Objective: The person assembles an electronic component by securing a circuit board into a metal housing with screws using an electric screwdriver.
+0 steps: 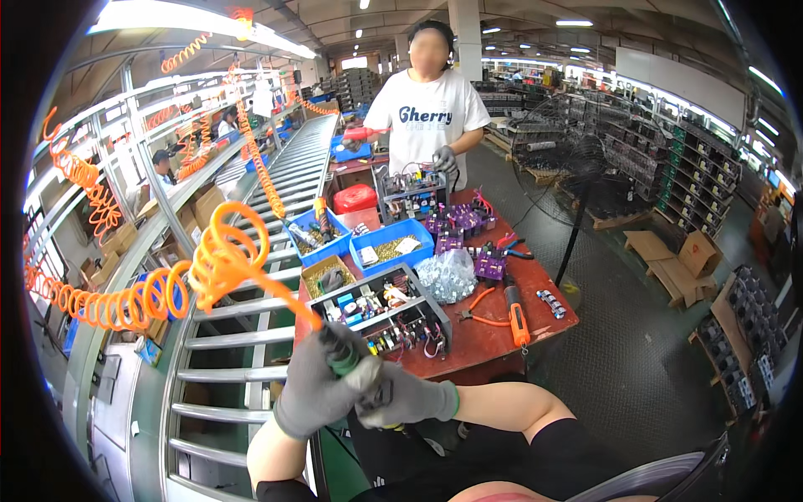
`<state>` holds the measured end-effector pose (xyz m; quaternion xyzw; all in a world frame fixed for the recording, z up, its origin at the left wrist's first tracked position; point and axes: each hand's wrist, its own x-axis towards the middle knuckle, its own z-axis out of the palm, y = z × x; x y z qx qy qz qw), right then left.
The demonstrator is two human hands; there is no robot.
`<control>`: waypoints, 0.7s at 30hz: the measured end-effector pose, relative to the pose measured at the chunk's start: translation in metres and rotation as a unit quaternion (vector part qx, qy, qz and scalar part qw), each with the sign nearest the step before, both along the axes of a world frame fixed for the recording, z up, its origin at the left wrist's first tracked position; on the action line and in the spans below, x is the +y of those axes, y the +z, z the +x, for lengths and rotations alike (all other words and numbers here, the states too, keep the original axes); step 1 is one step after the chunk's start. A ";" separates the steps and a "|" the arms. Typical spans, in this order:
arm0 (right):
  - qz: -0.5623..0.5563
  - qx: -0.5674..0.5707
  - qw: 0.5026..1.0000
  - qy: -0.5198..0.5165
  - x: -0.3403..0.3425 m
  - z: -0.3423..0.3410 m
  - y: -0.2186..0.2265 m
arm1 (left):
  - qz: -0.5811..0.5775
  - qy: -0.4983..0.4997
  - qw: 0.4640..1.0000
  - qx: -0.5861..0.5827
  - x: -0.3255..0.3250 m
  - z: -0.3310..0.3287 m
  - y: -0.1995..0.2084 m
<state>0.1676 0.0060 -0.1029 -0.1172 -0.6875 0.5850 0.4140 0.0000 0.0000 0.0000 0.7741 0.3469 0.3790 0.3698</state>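
In my gloved left hand (314,391) is an air screwdriver (341,358) with a dark green body, the fingers wrapped around it. From its top end an orange coiled air hose (294,305) runs up to the left. My gloved right hand (414,396) is closed against the left, by the lower end of the screwdriver; what its fingers grip is hidden. Just beyond both hands, an open metal case (435,336) packed with circuit parts and wires lies on the red table (548,325).
Blue bins (393,238), a clear bag of small parts (447,278), orange-handled pliers (489,316) and an orange-black handheld tool (517,322) lie on the table. A roller conveyor (230,343) runs along the left. Across the table stands a gloved co-worker (427,117) beside another case (414,201).
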 end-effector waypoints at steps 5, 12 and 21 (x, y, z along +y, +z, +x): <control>-0.123 0.005 0.992 0.042 0.020 0.037 0.033 | 0.037 -0.070 0.995 -0.059 0.036 0.011 -0.011; -0.160 -0.005 0.987 0.026 0.034 0.026 0.037 | 0.110 0.003 0.989 -0.102 0.043 -0.001 -0.033; 0.074 -0.064 0.982 -0.159 0.066 -0.003 0.009 | 0.409 0.271 0.869 0.065 0.024 0.006 -0.052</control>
